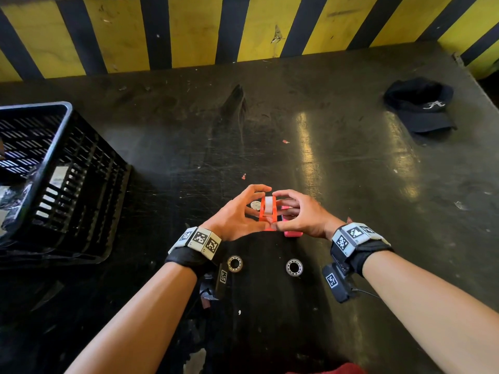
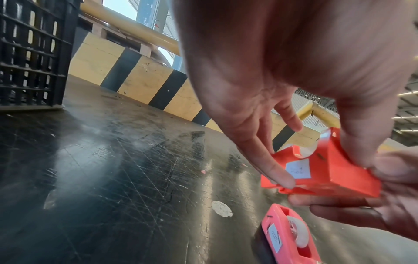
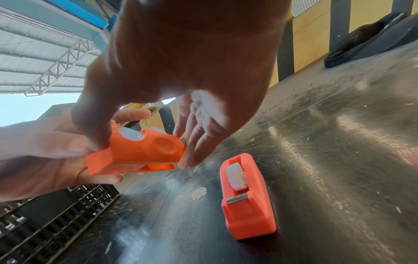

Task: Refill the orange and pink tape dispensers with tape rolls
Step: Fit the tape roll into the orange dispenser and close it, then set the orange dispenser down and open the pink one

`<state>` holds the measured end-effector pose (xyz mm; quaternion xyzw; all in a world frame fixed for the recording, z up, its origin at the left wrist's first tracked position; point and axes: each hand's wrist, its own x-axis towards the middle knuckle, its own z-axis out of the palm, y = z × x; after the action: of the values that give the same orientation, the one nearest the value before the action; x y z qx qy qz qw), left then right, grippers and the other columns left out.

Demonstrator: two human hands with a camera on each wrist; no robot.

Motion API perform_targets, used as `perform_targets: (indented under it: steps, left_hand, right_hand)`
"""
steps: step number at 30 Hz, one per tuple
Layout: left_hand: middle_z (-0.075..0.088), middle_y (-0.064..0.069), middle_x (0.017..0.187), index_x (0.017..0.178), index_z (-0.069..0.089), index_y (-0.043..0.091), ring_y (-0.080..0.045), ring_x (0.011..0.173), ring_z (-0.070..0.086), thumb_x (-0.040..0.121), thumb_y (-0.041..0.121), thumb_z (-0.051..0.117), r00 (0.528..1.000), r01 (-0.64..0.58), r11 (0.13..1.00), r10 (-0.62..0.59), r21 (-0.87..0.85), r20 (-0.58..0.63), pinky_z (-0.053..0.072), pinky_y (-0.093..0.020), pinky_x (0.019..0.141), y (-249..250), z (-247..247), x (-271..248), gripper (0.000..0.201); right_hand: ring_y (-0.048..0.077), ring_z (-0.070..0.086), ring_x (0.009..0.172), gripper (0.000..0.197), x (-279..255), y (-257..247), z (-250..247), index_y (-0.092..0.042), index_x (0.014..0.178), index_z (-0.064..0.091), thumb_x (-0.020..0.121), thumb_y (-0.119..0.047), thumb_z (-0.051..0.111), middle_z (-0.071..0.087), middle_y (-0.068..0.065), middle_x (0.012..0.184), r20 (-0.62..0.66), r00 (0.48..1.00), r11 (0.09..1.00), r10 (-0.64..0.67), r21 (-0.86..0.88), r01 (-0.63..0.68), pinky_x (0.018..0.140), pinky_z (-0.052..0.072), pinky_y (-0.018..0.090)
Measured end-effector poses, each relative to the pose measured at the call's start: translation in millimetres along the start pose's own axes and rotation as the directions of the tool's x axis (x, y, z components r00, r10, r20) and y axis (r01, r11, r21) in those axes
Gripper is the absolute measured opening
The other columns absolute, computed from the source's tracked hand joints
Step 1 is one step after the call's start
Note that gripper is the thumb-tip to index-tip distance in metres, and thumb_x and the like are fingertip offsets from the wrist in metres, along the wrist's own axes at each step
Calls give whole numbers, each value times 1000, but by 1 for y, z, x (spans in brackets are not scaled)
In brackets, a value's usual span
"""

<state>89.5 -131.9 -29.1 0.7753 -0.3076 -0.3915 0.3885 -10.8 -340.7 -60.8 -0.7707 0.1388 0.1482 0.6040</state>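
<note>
**Seating the roll in the orange dispenser**

Both hands, the left hand (image 1: 237, 214) and right hand (image 1: 299, 214), are pinching the orange dispenser (image 1: 267, 211) above the table (image 1: 351, 157) (pink dispenser (image 3: 246, 196) lying loaded beside). Judging best: be steadying its body, threading tape toward the cutter.

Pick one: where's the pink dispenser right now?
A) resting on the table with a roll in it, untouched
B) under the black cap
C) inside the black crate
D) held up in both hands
A: the pink dispenser sits on the table with a white roll seated in it, while the left hand and right hand hold the orange dispenser above the surface.
</note>
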Motion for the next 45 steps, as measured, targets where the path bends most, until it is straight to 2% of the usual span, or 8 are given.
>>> perform_targets:
  steps: [10,14,19,24,32,38,41,45]
  left_hand:
    - [46,-12,158,154,20,43,-17,110,72,71,17,93,1000,20,996,-22,82,16,59,-40,100,-16,3,7,114]
    - [44,-12,159,158,10,43,-18,118,68,68,16,95,1000,9,992,-6,124,-21,57,-36,102,-20,2,16,127]
    - [45,-8,160,160,-2,43,-27,143,48,66,26,95,996,30,956,-5,293,-86,36,-53,120,-31,2,36,136]
    - [47,-2,159,161,-4,39,-33,148,36,63,35,94,986,70,905,1,420,-166,26,-60,120,-50,14,53,139]
    - [45,-6,158,162,0,35,-34,146,37,64,33,92,978,142,894,-60,425,-201,31,-61,119,-77,36,66,135]
    - [42,-10,160,161,-3,36,-35,146,41,62,43,93,971,183,885,-95,428,-218,36,-61,117,-83,44,71,138]
    - [32,-10,165,160,-10,41,-34,151,33,55,41,97,978,177,898,-113,404,-176,32,-62,119,-81,37,68,150]
    - [20,-6,170,158,-14,45,-32,156,22,53,41,99,979,183,895,-131,407,-153,28,-62,122,-75,22,62,155]
  right_hand:
    - [1,68,108,98,7,0,-1,-20,149,46,66,-16,97,59,-7,134,109,993,995,48,-95,-37,96,53,21]
    - [12,56,131,103,17,0,-2,-25,147,44,61,-35,99,57,-1,145,67,997,959,23,-283,-3,109,44,32]
    - [24,52,136,108,42,6,-1,-26,145,35,57,-63,86,58,4,143,15,998,767,-57,-640,53,115,36,49]
    - [21,37,149,109,61,20,6,-25,145,31,57,-65,81,48,0,153,4,999,654,-35,-756,26,123,0,67]
    - [24,24,155,108,78,46,19,-24,147,27,60,-66,77,50,2,150,0,1000,544,2,-839,-1,114,-18,71]
    - [28,13,159,121,73,45,19,-26,157,16,63,-62,84,31,3,166,9,1000,560,-16,-828,17,116,-14,71]
    - [28,3,160,124,67,46,3,-34,161,5,67,-58,82,12,0,172,32,999,696,13,-718,14,122,-1,69]
    - [29,21,156,102,52,57,-37,-32,161,15,71,-50,61,27,6,168,-78,996,811,30,-581,-70,122,22,60]
